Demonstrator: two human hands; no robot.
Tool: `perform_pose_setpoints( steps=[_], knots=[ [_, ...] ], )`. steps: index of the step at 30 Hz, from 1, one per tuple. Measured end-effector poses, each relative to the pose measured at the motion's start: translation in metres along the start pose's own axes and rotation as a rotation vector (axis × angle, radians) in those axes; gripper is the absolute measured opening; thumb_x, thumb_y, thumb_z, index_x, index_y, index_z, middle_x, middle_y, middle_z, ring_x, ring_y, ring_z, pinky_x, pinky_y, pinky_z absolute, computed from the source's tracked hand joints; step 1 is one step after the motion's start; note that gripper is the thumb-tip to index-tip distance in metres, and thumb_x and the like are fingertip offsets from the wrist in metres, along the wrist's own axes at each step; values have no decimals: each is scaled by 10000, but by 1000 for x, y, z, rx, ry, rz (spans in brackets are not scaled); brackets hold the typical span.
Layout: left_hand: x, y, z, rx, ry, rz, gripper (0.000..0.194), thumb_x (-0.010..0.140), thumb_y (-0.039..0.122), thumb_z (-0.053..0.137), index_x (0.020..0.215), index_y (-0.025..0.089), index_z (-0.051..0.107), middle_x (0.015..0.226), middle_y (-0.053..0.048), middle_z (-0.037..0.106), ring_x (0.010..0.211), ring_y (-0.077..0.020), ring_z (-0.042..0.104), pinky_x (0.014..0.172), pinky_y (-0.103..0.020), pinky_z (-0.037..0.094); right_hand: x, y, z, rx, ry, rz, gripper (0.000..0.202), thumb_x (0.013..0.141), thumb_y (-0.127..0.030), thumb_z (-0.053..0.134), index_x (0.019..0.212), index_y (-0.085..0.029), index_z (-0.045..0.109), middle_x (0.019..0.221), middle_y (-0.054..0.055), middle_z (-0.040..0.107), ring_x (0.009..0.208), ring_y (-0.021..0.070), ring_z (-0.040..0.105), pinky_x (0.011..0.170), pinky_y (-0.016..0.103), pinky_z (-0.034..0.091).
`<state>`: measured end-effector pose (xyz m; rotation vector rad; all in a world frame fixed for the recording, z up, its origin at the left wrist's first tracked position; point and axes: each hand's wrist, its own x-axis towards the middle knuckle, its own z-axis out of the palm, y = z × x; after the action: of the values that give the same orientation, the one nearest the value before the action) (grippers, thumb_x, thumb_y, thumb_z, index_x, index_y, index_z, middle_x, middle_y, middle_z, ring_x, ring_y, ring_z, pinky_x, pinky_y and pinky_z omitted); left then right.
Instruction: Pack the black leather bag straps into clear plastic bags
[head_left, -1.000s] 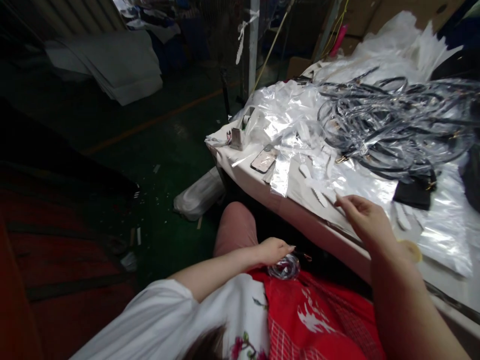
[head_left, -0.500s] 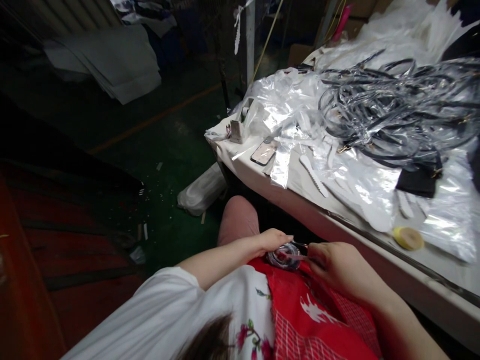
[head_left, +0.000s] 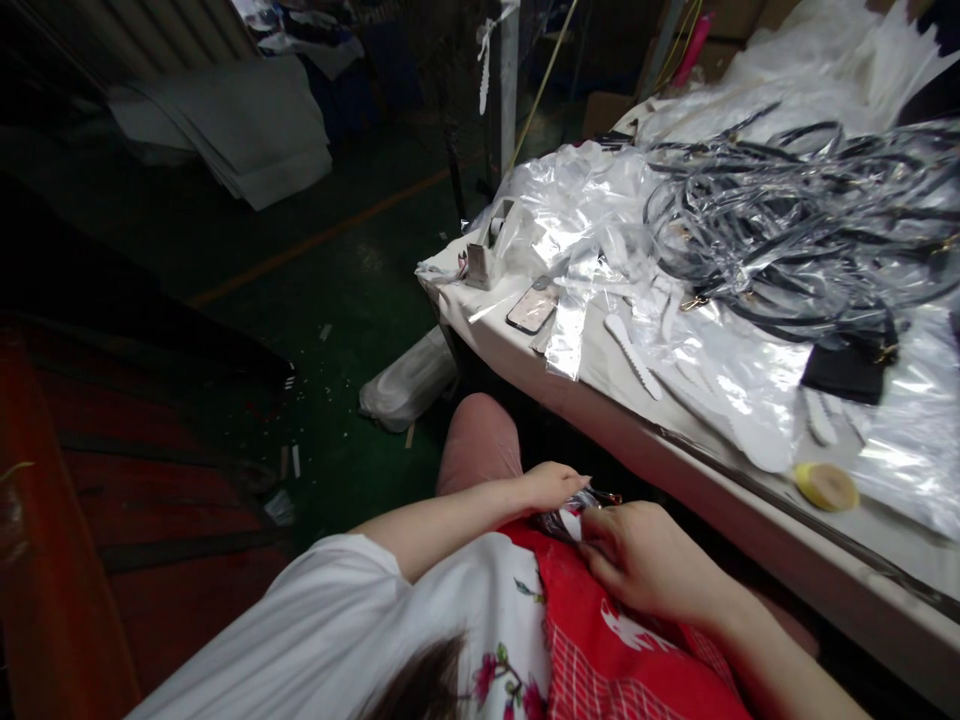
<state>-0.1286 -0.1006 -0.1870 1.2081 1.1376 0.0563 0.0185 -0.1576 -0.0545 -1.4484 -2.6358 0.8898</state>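
Observation:
Over my lap, my left hand (head_left: 556, 486) is closed on a coiled dark strap (head_left: 553, 524) wrapped in clear plastic. A small brassy metal end pokes out at the coil's far right side. My right hand (head_left: 630, 550) is pinched at the coil's near right side. From its fingertips shows a short white strip (head_left: 571, 525), lying against the coil. Its other end is hidden behind my fingers. Both hands are just above a red apron (head_left: 592, 610), close to the table's edge.
Right of me stands a table (head_left: 525, 385) bearing a heap of plastic-wrapped dark straps (head_left: 765, 230), a phone (head_left: 532, 305), a white serrated strip (head_left: 632, 356) and a yellow tape roll (head_left: 826, 486). A wrapped roll (head_left: 409, 380) lies on the floor. A person's dark-clad leg is at left.
My right hand has moved left, up against the coil, bringing the white strip onto it. My left hand has stayed on the coil, now covering more of it. The view has shifted slightly.

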Motion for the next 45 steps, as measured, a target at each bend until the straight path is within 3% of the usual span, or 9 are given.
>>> perform_pose_setpoints(
  steps=[5, 9, 17, 25, 29, 32, 39, 42, 45],
  knots=[
    [3, -2, 0, 62, 7, 38, 441, 928, 502, 510, 877, 121, 725, 748, -22, 656, 644, -120, 543, 602, -223, 430, 3, 2, 11, 17, 40, -45, 140, 844, -131, 505, 791, -208, 609, 1010, 76, 674, 904, 219, 633, 805, 308, 455],
    [2, 0, 1, 94, -11, 46, 462, 932, 537, 489, 880, 136, 712, 687, -17, 636, 562, -117, 540, 582, -236, 442, 8, 7, 25, -47, 16, -7, 185, 842, -107, 492, 905, -189, 645, 996, 77, 706, 929, 229, 653, 855, 323, 470],
    [-3, 5, 1, 119, -57, 65, 414, 938, 508, 488, 959, 163, 716, 612, 3, 611, 527, -112, 549, 565, -210, 443, 15, 24, 46, -208, 56, 275, 173, 908, -209, 514, 910, -180, 684, 826, 95, 752, 742, 234, 695, 636, 292, 438],
    [-3, 7, 4, 70, -58, 68, 326, 926, 367, 520, 878, 112, 718, 703, -19, 655, 607, -129, 598, 603, -226, 470, 15, 28, 52, -162, 139, 401, 139, 889, -284, 563, 871, -198, 671, 852, 74, 750, 773, 248, 699, 611, 294, 399],
    [-8, 12, 3, 25, -89, 57, 411, 957, 417, 461, 1034, 100, 710, 703, -29, 662, 559, -121, 578, 586, -236, 480, 0, 39, 40, 64, 90, 424, 268, 870, -463, 586, 798, -213, 652, 750, 53, 727, 667, 224, 660, 569, 286, 361],
    [-11, 15, 2, 25, -105, 63, 450, 965, 439, 438, 1100, 103, 705, 708, -35, 668, 551, -122, 568, 564, -230, 467, -10, 48, 35, 304, 73, 420, 284, 886, -438, 543, 732, -215, 628, 658, 26, 676, 596, 190, 591, 557, 279, 340],
    [-16, 19, 3, 153, -72, 182, 513, 914, 551, 503, 871, 109, 760, 752, -43, 698, 675, -136, 589, 588, -196, 407, 4, 68, 47, 756, 256, 478, 209, 723, -393, 682, 674, -200, 616, 623, -5, 614, 615, 173, 525, 599, 280, 357],
    [-22, 24, 2, 191, -71, 276, 495, 865, 568, 571, 869, 115, 768, 726, -35, 704, 631, -133, 589, 562, -198, 393, 8, 82, 51, 950, 237, 464, 331, 677, -508, 718, 674, -197, 608, 615, -5, 604, 590, 159, 519, 577, 271, 382],
    [-26, 32, 0, 168, -54, 385, 430, 875, 490, 589, 842, 102, 770, 716, -44, 705, 628, -129, 584, 572, -199, 396, 8, 94, 59, 1126, 242, 502, 512, 755, -698, 568, 665, -195, 604, 555, -4, 566, 510, 145, 482, 515, 272, 373]
  ],
)
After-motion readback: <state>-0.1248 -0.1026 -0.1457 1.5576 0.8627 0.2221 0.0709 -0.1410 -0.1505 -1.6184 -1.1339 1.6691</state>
